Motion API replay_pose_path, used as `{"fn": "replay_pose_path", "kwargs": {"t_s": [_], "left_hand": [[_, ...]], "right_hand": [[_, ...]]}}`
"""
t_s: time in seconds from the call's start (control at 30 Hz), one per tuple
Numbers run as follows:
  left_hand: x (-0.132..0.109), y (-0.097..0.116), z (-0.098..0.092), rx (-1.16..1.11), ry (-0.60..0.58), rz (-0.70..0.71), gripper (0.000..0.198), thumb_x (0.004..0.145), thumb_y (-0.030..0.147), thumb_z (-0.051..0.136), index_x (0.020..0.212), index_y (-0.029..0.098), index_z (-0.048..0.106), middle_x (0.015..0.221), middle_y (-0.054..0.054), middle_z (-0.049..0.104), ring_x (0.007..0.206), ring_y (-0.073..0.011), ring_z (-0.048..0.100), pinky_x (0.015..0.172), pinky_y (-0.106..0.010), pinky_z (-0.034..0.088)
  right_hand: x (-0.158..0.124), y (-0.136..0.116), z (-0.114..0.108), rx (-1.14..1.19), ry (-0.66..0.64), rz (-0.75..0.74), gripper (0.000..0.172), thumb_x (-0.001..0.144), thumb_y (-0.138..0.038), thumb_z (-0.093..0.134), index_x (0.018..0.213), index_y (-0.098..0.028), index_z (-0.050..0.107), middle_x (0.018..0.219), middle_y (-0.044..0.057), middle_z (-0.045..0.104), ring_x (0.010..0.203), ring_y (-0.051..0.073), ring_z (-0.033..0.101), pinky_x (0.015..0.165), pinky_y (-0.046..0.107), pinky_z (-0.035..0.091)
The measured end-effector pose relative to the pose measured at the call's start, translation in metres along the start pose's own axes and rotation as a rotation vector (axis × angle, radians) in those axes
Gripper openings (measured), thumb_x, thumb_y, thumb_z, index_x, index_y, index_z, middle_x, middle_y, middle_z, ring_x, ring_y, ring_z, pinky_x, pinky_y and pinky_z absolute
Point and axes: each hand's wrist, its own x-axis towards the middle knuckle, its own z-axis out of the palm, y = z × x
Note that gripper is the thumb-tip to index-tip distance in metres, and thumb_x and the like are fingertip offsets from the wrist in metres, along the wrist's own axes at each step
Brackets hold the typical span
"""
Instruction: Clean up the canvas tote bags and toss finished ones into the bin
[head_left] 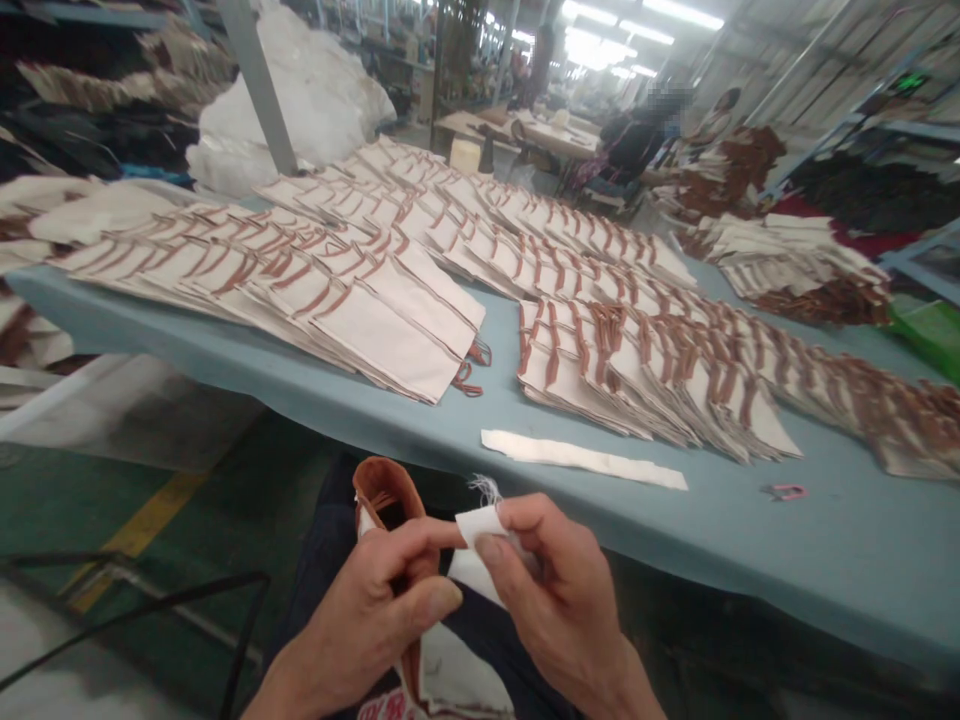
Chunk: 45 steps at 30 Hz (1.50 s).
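Note:
My right hand (562,580) pinches a small white fabric strip (481,522) between thumb and fingers, with loose white threads (486,489) sticking up above it. The index finger of my left hand (379,590) reaches to the strip and touches its left end. My left thumb stands apart from that finger; the other left fingers are partly hidden. On my lap, below and behind the left hand, lies a cream fabric piece (461,670) with brown trim (390,484) and some red print. Part of it is covered by my hands.
A blue-covered table (750,540) stretches ahead, bearing overlapping rows of cream pieces (405,320) with brown edging. Near its front edge lie a long white strip (581,458) and small pink-handled snips (786,492). A person (634,145) sits in the background.

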Motion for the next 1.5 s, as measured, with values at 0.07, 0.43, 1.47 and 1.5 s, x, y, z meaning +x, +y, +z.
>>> {"fn": "replay_pose_path", "kwargs": {"t_s": [0.07, 0.43, 1.47, 1.5], "left_hand": [[0.001, 0.006, 0.002, -0.016, 0.095, 0.019, 0.031, 0.087, 0.045, 0.068, 0.095, 0.016, 0.077, 0.055, 0.006, 0.040, 0.050, -0.0103, 0.033, 0.048, -0.021, 0.027], [0.010, 0.018, 0.016, 0.112, 0.193, 0.068, 0.029, 0.091, 0.037, 0.063, 0.074, 0.015, 0.075, 0.052, 0.003, 0.052, 0.044, -0.0098, 0.041, 0.044, -0.020, 0.031], [-0.061, -0.075, 0.005, 0.153, 0.413, -0.070, 0.065, 0.104, 0.071, 0.026, 0.062, 0.022, 0.036, 0.059, 0.002, 0.038, 0.056, -0.0146, 0.037, 0.057, -0.027, 0.035], [-0.069, -0.075, 0.001, 0.182, 0.385, -0.071, 0.066, 0.104, 0.072, 0.026, 0.062, 0.022, 0.039, 0.059, 0.002, 0.039, 0.056, -0.0145, 0.037, 0.055, -0.027, 0.034]], "right_hand": [[0.001, 0.000, -0.007, -0.047, -0.094, -0.043, 0.015, 0.101, -0.033, 0.064, 0.095, -0.021, 0.071, 0.057, -0.006, 0.052, 0.046, 0.008, 0.040, 0.044, 0.021, 0.030], [-0.002, 0.003, -0.013, 0.027, -0.140, 0.183, 0.020, 0.099, -0.039, 0.064, 0.094, -0.020, 0.067, 0.060, -0.006, 0.057, 0.048, 0.008, 0.044, 0.044, 0.019, 0.031], [-0.074, 0.133, 0.083, 1.090, -0.316, 0.777, 0.054, 0.077, -0.064, 0.084, 0.086, -0.023, 0.051, 0.048, -0.016, 0.026, 0.041, 0.004, 0.011, 0.040, 0.020, 0.014], [-0.075, 0.134, 0.082, 1.082, -0.323, 0.793, 0.054, 0.076, -0.064, 0.085, 0.087, -0.022, 0.052, 0.048, -0.016, 0.027, 0.041, 0.004, 0.013, 0.040, 0.020, 0.014]]}}
